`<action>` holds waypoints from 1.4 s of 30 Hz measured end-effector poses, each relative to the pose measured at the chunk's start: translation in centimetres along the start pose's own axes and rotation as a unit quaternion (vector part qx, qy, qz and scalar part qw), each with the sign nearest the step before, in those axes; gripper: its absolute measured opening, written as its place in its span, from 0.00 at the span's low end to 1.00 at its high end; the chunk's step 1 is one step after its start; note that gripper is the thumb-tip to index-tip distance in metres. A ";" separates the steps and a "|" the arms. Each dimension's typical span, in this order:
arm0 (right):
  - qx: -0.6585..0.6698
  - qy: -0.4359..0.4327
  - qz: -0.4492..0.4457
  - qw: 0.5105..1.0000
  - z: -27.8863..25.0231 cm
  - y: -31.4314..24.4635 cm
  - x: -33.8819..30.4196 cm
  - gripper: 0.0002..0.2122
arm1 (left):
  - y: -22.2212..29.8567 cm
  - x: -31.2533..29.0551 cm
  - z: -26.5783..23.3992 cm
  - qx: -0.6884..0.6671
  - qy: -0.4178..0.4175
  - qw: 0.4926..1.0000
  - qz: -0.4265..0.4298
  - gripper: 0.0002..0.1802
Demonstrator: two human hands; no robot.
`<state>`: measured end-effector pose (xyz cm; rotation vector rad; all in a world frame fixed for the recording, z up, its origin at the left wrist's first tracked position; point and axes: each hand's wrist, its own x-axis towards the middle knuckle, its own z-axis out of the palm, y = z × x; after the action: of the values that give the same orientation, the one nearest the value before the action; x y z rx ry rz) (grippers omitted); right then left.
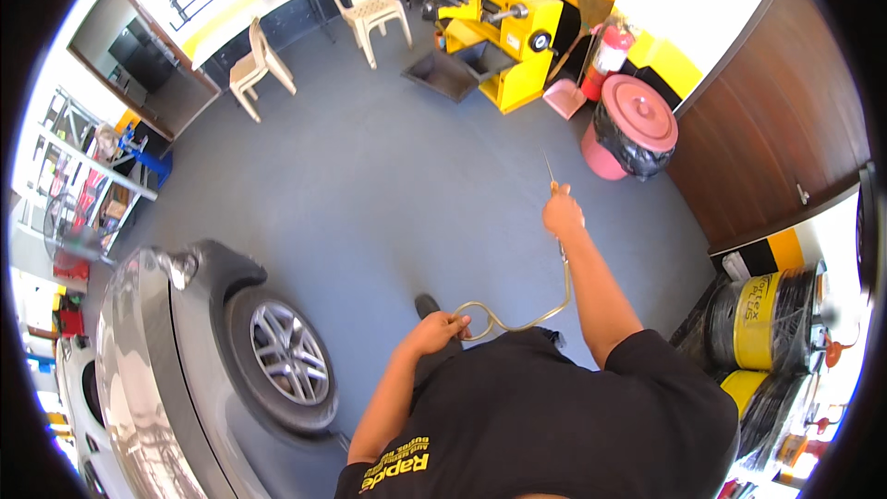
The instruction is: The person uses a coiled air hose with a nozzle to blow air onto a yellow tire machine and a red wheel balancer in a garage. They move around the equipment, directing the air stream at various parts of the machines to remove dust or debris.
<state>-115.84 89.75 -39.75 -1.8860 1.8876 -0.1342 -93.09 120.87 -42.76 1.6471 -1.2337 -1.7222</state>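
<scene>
Stretched out ahead, my right hand [563,213] is closed around a slim tool whose thin pointed rod [549,166] sticks out past the fingers; its handle is hidden in the fist. From below that hand hangs a narrow yellowish hose [527,324], joined through a metal-looking fitting [564,250]. The hose curves down and loops across to my left hand [438,331], which pinches it in front of my body. Both hands are above the floor.
To the left stands a grey car [199,351] with its wheel [286,360] beside me. A lidded pink bin [637,115], fire extinguisher [610,55] and yellow machine [517,46] are ahead right. Plastic chairs [365,0] stand farther back; black drums [767,319] are at my right.
</scene>
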 end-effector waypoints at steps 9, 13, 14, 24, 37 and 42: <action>0.042 -0.016 0.154 0.987 1.0 -14.2 11.1 0.13 | 9.2 8.6 -23.4 0.096 -0.024 0.995 0.023 0.30; 0.012 0.067 0.145 0.987 2.6 -17.0 17.7 0.13 | 11.5 15.2 -29.6 0.115 -0.076 0.990 0.023 0.27; 0.019 0.078 0.143 0.986 2.4 -18.2 19.6 0.13 | 11.7 17.5 -31.2 0.120 -0.091 0.988 0.016 0.26; 0.080 0.094 0.106 0.987 0.1 -34.5 46.4 0.14 | 1.9 30.0 -61.7 -0.099 0.129 0.974 -0.156 0.27; 0.248 0.136 0.282 0.917 5.7 -43.7 80.4 0.22 | -5.5 24.0 -81.0 -0.140 0.201 0.868 -0.433 0.18; 0.321 0.147 0.358 0.864 6.7 -47.9 88.6 0.25 | 0.9 29.7 -94.4 -0.035 0.175 0.900 -0.398 0.20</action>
<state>-64.64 3.33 -49.59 -0.6921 2.2367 -0.7308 -9.02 68.92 -47.24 2.4827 -0.3147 -1.7114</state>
